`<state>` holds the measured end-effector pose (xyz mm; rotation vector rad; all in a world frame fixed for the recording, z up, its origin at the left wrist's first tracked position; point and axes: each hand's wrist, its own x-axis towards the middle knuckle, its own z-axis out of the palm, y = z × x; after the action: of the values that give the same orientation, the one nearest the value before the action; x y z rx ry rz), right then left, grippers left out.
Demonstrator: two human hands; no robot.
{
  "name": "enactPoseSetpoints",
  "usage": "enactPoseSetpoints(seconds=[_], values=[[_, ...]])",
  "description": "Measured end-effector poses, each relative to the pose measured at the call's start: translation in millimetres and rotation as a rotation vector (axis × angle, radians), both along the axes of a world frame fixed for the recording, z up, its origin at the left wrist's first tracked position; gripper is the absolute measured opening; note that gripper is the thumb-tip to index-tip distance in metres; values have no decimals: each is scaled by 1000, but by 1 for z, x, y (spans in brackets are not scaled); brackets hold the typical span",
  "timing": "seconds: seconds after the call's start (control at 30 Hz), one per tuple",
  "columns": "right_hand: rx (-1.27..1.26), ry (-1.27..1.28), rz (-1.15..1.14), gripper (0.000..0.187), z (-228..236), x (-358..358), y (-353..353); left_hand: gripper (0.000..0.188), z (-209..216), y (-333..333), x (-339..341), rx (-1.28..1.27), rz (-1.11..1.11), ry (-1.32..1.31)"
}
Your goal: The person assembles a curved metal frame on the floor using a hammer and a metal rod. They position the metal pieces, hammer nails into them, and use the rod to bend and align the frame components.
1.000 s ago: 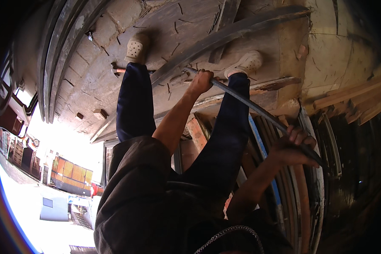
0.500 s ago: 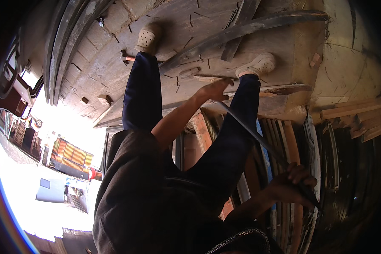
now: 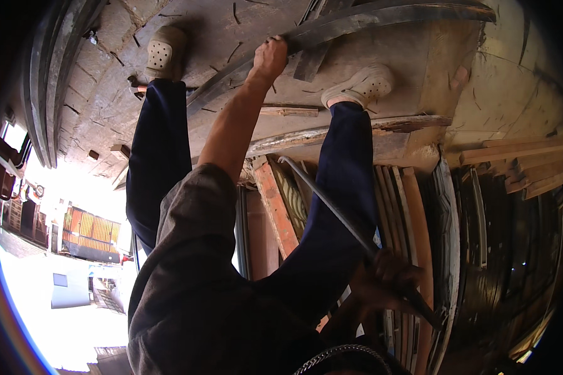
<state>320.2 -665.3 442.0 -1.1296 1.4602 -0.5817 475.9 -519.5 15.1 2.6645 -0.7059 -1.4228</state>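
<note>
My left hand (image 3: pixel 270 57) reaches far forward, its fingers closed on the edge of a long, dark, curved wooden board (image 3: pixel 381 24) lying across the floor. My right hand (image 3: pixel 391 278), low and in shadow at the right, is wrapped round a crowbar (image 3: pixel 338 212). The bar slants up toward the left past my right leg, its hooked end pointing away from me and touching nothing that I can make out. Under the curved board lies a straight dark plank (image 3: pixel 316 59). A hammer (image 3: pixel 136 86) lies by my left shoe, partly hidden behind my leg.
Loose nails (image 3: pixel 234 50) are scattered over the floor. A splintered curved plank (image 3: pixel 413 124) lies by my right shoe (image 3: pixel 363 87). More curved boards (image 3: pixel 59 81) lean at the far left. Upright planks (image 3: pixel 422 231) and stacked wood pieces (image 3: pixel 519 159) fill the right side.
My left hand has left the crowbar's far end, moved forward and closed on the curved board. The crowbar and my right hand have shifted left and nearer me.
</note>
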Motion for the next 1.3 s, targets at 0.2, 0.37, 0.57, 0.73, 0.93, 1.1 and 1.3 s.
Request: enactPoseSetpoints(seconds=[0.2, 0.37, 0.57, 0.73, 0.93, 1.1, 1.3], values=[[-9, 36, -28, 76, 6, -5, -6, 37, 12, -9, -29, -16, -40, 95], [38, -82, 108, 78, 14, -6, 7, 68, 11, -3, -61, 3, 107, -23], [96, -149, 343, 76, 30, 5, 51, 86, 124, -20, -29, -284, 276, 235], [101, -331, 507, 61, 53, 41, 118, 60, 301, 24, 42, -654, 29, 686], [645, 103, 754, 35, 96, 36, 281, 48, 524, 114, 110, -1385, -8, 1133], [104, 220, 892, 30, 91, 66, 392, 39, 567, 212, 124, -1128, -143, 1057], [167, -77, 1199, 31, 103, 146, 366, 43, 548, 348, 112, -212, 761, 853]])
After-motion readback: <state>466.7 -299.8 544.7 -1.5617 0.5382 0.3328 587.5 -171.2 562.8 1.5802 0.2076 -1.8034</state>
